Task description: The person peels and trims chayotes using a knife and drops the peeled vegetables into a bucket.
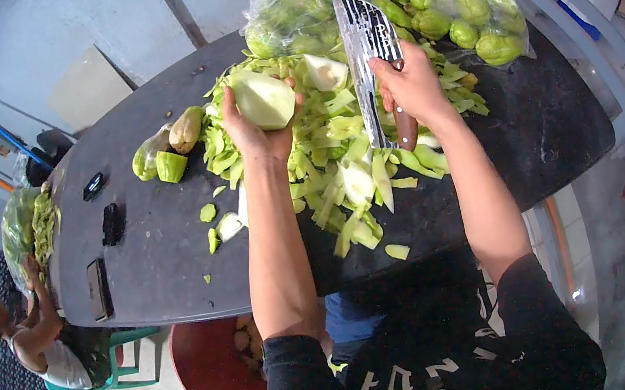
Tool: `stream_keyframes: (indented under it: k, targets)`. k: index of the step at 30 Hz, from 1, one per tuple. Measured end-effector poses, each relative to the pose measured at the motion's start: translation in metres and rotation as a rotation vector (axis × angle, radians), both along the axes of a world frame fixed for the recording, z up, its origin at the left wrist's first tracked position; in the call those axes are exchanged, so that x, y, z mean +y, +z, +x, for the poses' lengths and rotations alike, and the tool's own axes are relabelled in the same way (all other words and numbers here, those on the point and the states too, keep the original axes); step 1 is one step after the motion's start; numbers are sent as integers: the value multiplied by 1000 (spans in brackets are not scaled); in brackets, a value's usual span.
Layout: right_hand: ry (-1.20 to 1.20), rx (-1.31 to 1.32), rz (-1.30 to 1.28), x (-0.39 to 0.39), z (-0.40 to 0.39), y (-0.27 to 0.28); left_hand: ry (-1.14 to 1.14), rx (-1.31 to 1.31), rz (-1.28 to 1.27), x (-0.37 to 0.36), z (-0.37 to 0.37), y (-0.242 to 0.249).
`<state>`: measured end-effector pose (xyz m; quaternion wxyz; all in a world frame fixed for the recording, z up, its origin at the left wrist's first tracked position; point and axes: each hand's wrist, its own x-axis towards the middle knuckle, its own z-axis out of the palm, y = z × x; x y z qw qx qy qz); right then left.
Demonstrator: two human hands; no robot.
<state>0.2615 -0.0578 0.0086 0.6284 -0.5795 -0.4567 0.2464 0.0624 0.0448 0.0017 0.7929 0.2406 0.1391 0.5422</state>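
Observation:
In my left hand (261, 133) rests a peeled, pale green chayote (263, 100), its flat smooth face turned up and my fingers curled round its sides. My right hand (413, 79) grips the brown wooden handle of a cleaver (373, 61). Its broad blade points up and away from me, a little right of the chayote and apart from it. Beneath both hands spreads a heap of green peelings (337, 191) with white-fleshed pieces among them. Unpeeled chayotes (187, 129) and a cut green piece (172, 166) lie left of the heap.
A clear plastic bag full of chayotes (412, 0) sits at the table's far side. Dark small objects (99, 288) lie on the black table (165, 253) at left. Below stands a red tub (201, 370). Another person (43, 339) sits at the far left beside a bag of greens.

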Motion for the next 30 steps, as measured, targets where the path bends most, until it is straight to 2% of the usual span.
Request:
stream_keyframes:
  k: [3,5,6,8,11,12,13,14,15,16,17,18,20,21,22,23,24,26,27,30]
  targets:
    - [2,36,43,-5,9,3,-13,-36,-95,-8,-4,9]
    - [-10,32,117,-12,16,9,65,20,-165,-21,-14,28]
    - [-51,63,131,-17,20,14,125,85,-73,-30,-26,33]
    - [-123,70,175,-23,37,14,109,92,72,-43,-74,32]
    - [-292,83,192,-38,54,26,511,272,143,-72,-156,27]
    - [-259,149,256,-43,59,29,443,267,125,-86,-196,25]
    - [-264,201,289,-47,66,28,580,339,155,-103,-221,23]
    - [-286,229,315,-52,68,32,620,447,220,-109,-278,3]
    - [-309,256,343,-57,69,36,501,525,240,-132,-313,1]
    - [-313,269,380,-60,74,36,583,569,195,-150,-344,-8]
    - [-324,276,377,-63,78,37,865,576,21,-161,-358,-16]
    - [-314,307,412,-66,80,38,859,643,-50,-183,-381,-30]
    - [-275,358,467,-68,81,39,760,603,-85,-207,-423,-86]
    - [-275,359,461,-68,79,38,703,615,-144,-222,-414,-107]
    - [-258,388,442,-67,78,37,746,722,-238,-236,-427,-155]
    - [-238,414,428,-65,78,37,491,501,-326,-239,-451,-208]
    - [-227,407,409,-63,78,35,411,700,-339,-251,-428,-231]
    - [-223,416,399,-62,75,36,402,748,-684,-275,-361,-252]
    - [-222,430,377,-62,74,36,9,421,-526,-281,-411,-350]
    - [-190,481,355,-60,82,37,-68,989,-561,-299,-337,-360]
